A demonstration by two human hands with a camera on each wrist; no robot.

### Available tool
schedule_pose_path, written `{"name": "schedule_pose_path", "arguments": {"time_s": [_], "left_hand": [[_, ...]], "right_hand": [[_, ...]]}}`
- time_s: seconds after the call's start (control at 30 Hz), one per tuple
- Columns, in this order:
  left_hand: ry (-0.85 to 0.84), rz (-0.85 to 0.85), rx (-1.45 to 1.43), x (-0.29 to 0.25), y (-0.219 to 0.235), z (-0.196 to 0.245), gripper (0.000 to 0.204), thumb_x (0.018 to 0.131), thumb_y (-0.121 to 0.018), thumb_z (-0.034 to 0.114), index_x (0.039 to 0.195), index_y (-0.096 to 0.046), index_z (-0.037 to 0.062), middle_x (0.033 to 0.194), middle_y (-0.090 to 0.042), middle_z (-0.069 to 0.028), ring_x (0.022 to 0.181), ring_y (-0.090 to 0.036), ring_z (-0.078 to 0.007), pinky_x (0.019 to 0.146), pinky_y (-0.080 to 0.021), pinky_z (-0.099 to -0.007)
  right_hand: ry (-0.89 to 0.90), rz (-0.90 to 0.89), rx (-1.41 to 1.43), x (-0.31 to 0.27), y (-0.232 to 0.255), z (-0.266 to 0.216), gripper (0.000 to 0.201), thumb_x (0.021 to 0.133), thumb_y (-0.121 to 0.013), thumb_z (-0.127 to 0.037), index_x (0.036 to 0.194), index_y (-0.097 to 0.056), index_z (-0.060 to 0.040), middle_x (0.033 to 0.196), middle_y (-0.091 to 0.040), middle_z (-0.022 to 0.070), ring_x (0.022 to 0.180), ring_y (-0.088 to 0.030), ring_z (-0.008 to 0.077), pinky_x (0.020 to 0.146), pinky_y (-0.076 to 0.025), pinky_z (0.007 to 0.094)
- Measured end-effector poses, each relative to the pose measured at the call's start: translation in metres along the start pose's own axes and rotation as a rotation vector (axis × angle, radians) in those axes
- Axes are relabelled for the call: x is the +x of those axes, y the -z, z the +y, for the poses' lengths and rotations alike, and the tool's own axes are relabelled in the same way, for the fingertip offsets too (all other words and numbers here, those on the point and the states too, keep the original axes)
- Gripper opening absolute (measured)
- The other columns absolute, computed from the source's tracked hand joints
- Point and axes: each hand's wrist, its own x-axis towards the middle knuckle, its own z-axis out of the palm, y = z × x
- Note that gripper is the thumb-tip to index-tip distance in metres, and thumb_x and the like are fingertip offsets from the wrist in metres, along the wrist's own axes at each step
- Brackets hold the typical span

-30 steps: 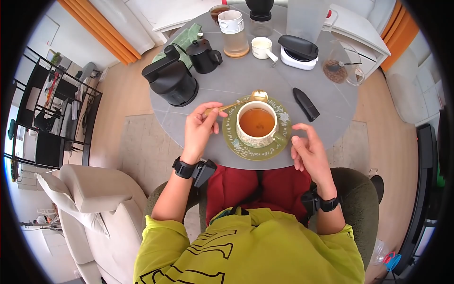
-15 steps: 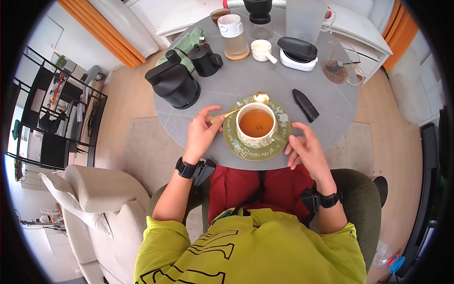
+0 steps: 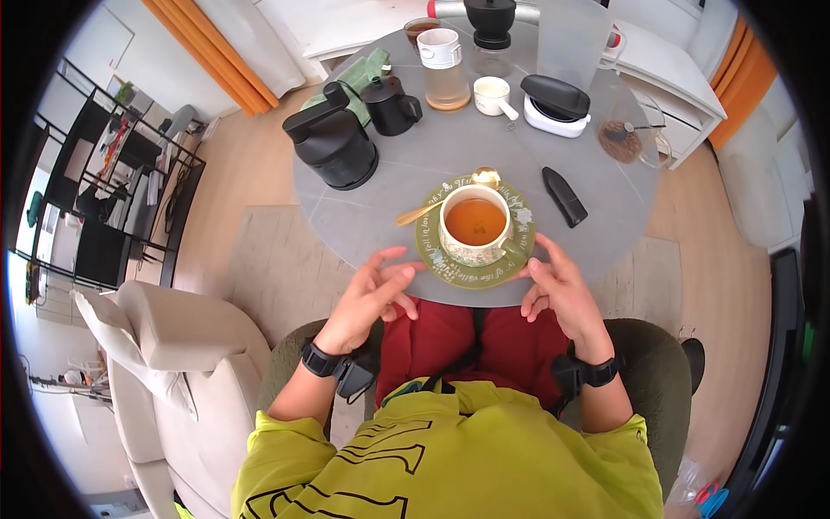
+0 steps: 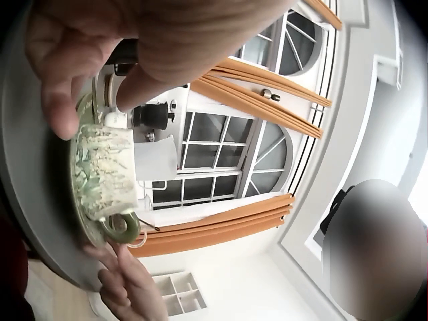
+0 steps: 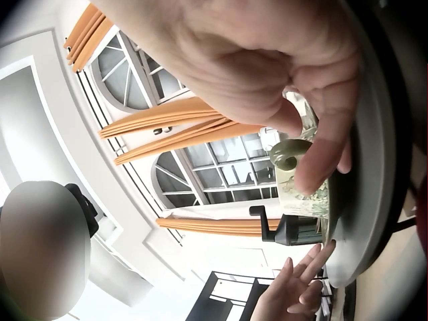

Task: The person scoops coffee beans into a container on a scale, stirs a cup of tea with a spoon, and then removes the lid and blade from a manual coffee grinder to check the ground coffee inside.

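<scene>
A patterned cup (image 3: 475, 227) of amber-brown drink stands on a green lettered saucer (image 3: 458, 275), its green handle (image 4: 124, 228) toward the lower right. Across the saucer's far side lies a gold spoon (image 3: 418, 214), handle out to the left, with something pale in its bowl. My left hand (image 3: 367, 298) is at the saucer's near-left edge, fingers loosely bent and fingertips right at the rim, holding nothing. On the other side my right hand (image 3: 560, 290) has its fingers at the rim near the cup handle, thumb over the edge, fingers loosely extended.
A black lidded kettle-like vessel (image 3: 333, 147), a black pot (image 3: 391, 105) and a green cloth (image 3: 367, 69) occupy the left. Behind stand a white-topped glass jar (image 3: 445, 73), a small white cup (image 3: 493, 97) and a white-and-black scale-like device (image 3: 556, 105). A black handheld object (image 3: 565, 197) lies right.
My left hand has let go of the spoon, which now rests on the saucer, and moved down toward the saucer's near-left edge. The right hand has come in closer to the rim.
</scene>
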Motion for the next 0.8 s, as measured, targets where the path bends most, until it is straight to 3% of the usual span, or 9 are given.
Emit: {"name": "schedule_pose_path", "arguments": {"time_s": [0.07, 0.17, 0.5, 0.8], "left_hand": [[0.092, -0.151, -0.132, -0.006, -0.001, 0.003, 0.055, 0.099, -0.049, 0.02, 0.145, -0.024, 0.0023, 0.139, -0.044, -0.0172, 0.077, -0.067, -0.0182, 0.047, -0.035, -0.0173], [0.127, -0.154, -0.281, -0.005, -0.003, 0.001, 0.052, 0.1, -0.047, 0.021, 0.144, -0.026, 0.0022, 0.141, -0.043, -0.0153, 0.083, -0.067, -0.0208, 0.051, -0.038, -0.0178], [0.082, -0.156, -0.299, 0.018, 0.003, 0.008, 0.051, 0.099, -0.048, 0.023, 0.143, -0.031, 0.0014, 0.135, -0.045, -0.0099, 0.087, -0.067, -0.0215, 0.052, -0.044, -0.0192], [0.03, -0.17, -0.315, 0.064, 0.014, 0.022, 0.045, 0.099, -0.05, 0.023, 0.137, -0.038, 0.0024, 0.128, -0.051, -0.0086, 0.086, -0.066, -0.0191, 0.051, -0.045, -0.0184]], "right_hand": [[0.001, -0.002, 0.012, 0.0, -0.001, 0.002, 0.055, 0.099, -0.045, -0.018, 0.146, -0.02, -0.0006, 0.097, -0.064, 0.0174, 0.056, -0.062, 0.0173, 0.047, -0.052, 0.027], [0.01, 0.002, 0.025, -0.001, -0.001, 0.005, 0.055, 0.099, -0.045, -0.018, 0.146, -0.021, -0.0022, 0.099, -0.064, 0.0178, 0.056, -0.062, 0.0171, 0.048, -0.052, 0.0267], [0.026, -0.034, 0.022, 0.011, -0.001, -0.002, 0.058, 0.098, -0.049, -0.02, 0.146, -0.022, -0.0032, 0.104, -0.065, 0.0183, 0.058, -0.063, 0.0164, 0.049, -0.052, 0.0258], [0.053, -0.081, 0.027, 0.055, 0.007, -0.017, 0.063, 0.096, -0.054, -0.025, 0.146, -0.024, -0.003, 0.108, -0.062, 0.0171, 0.064, -0.064, 0.016, 0.054, -0.053, 0.0249]]}}
